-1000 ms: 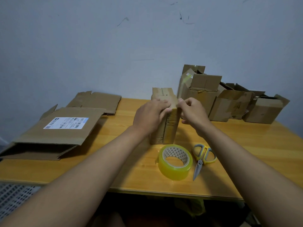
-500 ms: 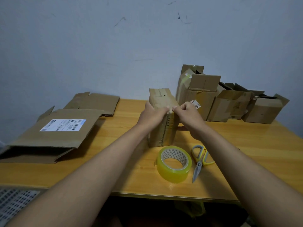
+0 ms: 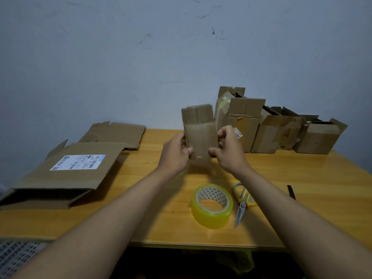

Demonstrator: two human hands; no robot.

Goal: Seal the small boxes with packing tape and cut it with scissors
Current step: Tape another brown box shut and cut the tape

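Observation:
A small brown cardboard box (image 3: 200, 135) is lifted off the wooden table (image 3: 302, 178), blurred, its broad face turned toward me and a flap sticking up at its far end. My left hand (image 3: 177, 153) grips its left side with the thumb on the front face. On the other side my right hand (image 3: 226, 150) holds the box with curled fingers. A roll of yellowish clear packing tape (image 3: 211, 205) lies flat on the table near the front edge. Scissors (image 3: 242, 202) with yellow-grey handles lie just right of the roll, blades pointing toward me.
Several opened small boxes (image 3: 279, 131) stand in a row at the back right against the wall. A large flattened carton (image 3: 66, 174) with a white label and another flat carton (image 3: 116, 133) lie at the left. A small dark object (image 3: 291, 191) lies at the right.
The box stood on the table with both hands at its top edge. Now both hands have lifted it off the table and turned its broad face toward me.

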